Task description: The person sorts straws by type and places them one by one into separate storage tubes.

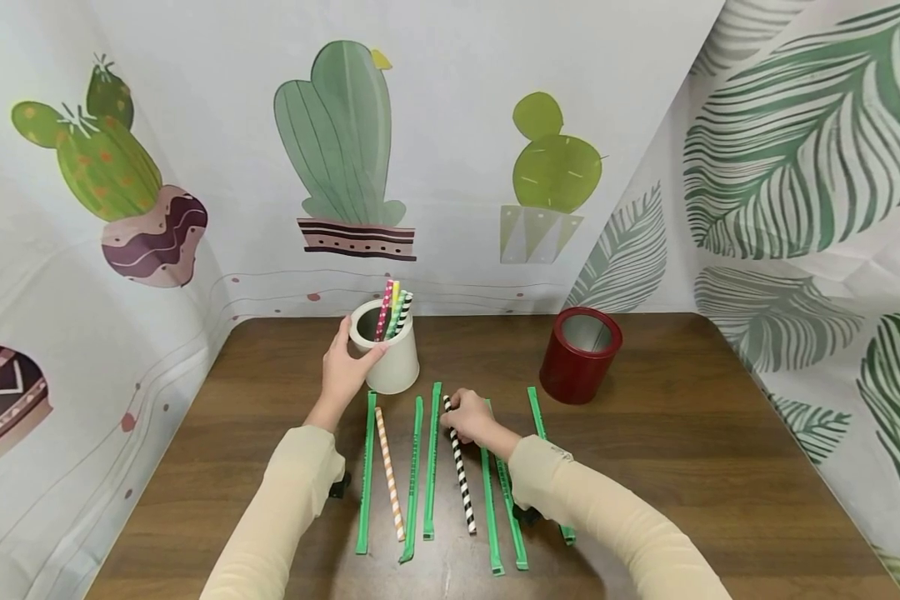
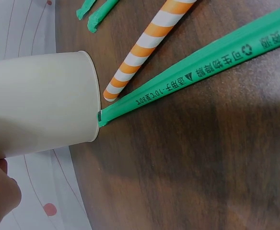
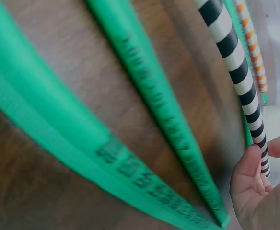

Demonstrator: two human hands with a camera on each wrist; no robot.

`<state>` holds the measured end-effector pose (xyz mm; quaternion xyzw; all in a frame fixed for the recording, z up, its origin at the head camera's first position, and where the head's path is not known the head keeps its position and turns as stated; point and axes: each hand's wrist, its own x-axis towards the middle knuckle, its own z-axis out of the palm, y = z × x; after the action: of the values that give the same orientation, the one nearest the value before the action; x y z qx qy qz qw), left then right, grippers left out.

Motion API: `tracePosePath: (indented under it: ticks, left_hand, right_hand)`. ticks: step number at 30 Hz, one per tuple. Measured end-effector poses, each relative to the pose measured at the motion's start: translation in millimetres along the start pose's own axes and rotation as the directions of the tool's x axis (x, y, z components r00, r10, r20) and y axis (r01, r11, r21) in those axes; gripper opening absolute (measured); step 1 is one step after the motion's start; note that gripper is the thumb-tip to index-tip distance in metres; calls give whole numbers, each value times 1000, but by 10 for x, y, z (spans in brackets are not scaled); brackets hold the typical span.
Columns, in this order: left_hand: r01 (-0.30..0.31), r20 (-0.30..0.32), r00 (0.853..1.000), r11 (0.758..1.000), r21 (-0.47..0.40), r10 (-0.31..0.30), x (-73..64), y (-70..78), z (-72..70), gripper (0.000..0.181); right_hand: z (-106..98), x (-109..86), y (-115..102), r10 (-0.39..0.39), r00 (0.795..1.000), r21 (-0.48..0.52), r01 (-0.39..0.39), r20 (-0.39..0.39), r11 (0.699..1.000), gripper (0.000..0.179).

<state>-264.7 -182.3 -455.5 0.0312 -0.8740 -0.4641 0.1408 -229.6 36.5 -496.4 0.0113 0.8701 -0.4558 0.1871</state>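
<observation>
At the back, left of centre, my left hand (image 1: 342, 367) grips a white cup (image 1: 394, 367) by its rim and side. Several patterned straws (image 1: 392, 312) stand in the cup: pink dotted, yellow, green and black-striped. Near its far end, a black-and-white striped straw (image 1: 461, 475) is pinched between thumb and fingers of my right hand (image 1: 474, 417). The straw's near end lies low over the table; whether it touches the wood I cannot tell. In the left wrist view the cup (image 2: 44, 100) stands close by the tip of a green-wrapped straw (image 2: 188, 72).
An orange-and-white striped straw (image 1: 390, 475) lies left of my right hand. Several green-wrapped straws (image 1: 366, 475) are spread lengthwise on the brown table (image 1: 682, 467), some under my right wrist. A red tin (image 1: 581, 358) stands at the back right, before the printed cloth backdrop (image 1: 457, 167).
</observation>
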Motion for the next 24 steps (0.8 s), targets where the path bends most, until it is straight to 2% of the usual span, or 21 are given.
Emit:
tracePosePath:
  ticks: [12, 24]
  left_hand:
    - [5, 4, 1000, 1000, 12, -5, -14, 10, -9, 85]
    - [3, 1, 1000, 1000, 16, -3, -2, 9, 2, 85]
  right_hand:
    - [-176, -62, -186, -26, 999, 160, 20, 38, 987, 29]
    - [-467, -16, -472, -100, 995, 261, 102, -22, 960, 25]
